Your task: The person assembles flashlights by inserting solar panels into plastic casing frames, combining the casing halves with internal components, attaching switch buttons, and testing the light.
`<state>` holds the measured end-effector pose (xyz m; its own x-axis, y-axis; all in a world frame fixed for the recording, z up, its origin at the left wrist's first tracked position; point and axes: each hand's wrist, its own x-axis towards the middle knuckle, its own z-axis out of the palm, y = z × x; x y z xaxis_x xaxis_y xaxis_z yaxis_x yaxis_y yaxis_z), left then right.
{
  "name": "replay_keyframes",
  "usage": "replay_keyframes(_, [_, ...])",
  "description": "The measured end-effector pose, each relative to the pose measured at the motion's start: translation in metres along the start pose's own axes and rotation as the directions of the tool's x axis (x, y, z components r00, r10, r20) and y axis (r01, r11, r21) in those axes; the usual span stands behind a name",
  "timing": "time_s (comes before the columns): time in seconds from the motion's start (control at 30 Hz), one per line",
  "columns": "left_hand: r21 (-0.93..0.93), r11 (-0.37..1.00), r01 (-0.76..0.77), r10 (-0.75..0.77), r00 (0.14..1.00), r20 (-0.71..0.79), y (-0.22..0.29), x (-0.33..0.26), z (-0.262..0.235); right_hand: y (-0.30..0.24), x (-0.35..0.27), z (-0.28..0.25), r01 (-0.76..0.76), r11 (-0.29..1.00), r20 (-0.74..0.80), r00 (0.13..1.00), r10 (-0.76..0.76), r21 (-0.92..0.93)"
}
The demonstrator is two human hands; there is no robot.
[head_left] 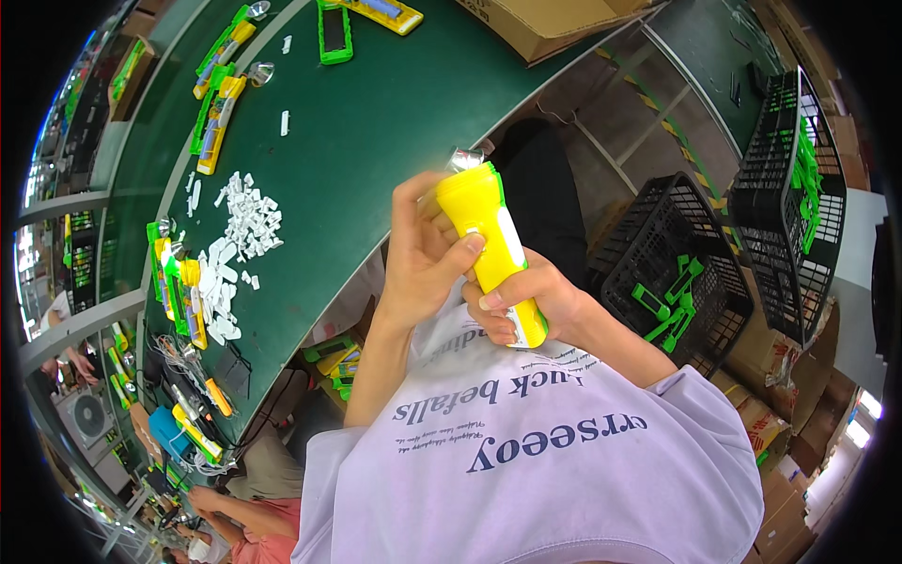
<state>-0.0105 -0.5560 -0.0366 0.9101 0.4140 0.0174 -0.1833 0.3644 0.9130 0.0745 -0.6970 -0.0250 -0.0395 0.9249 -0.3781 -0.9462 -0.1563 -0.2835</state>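
Note:
A yellow flashlight [496, 246] with a green edge is held in front of my chest, its wide head pointing away from me. My left hand [420, 252] wraps round the head end, with the thumb pressed on the yellow body near the switch. Round the lower body, my right hand [537, 299] is closed, thumb across the front. At the head end a shiny silver reflector [465, 160] shows, slightly blurred; how it sits in the head cannot be made out.
The green table [348, 122] carries a pile of small white parts [249, 216], flat white pieces [220, 282] and several opened yellow-green flashlights [221, 117]. A cardboard box [554, 23] stands at the far edge. Black crates [611, 273] with green parts are on the right. Co-workers sit at lower left.

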Motion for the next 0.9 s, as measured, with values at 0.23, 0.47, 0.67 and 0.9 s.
replay_keyframes(0.23, [0.935,0.046,-0.351,0.197,0.921,0.336,0.075,-0.004,-0.023,-0.044,0.011,0.006,-0.014,0.074,-0.029,0.978,-0.208,-0.997])
replay_keyframes(0.47, [0.962,0.037,-0.271,-0.125,0.954,0.274,0.085,0.000,-0.064,-0.078,0.042,0.050,0.202,-0.804,0.598,0.770,-0.223,-0.560])
replay_keyframes(0.67, [0.927,0.156,0.342,0.370,0.850,-0.376,0.164,0.045,-0.176,-0.103,0.082,0.012,0.119,-0.640,0.630,0.380,-0.677,-0.759])
replay_keyframes(0.9, [0.548,0.684,0.482,0.287,0.512,-0.809,0.221,0.147,-0.426,-0.094,0.139,-0.056,-0.056,-0.702,0.666,0.271,-0.696,-0.710])
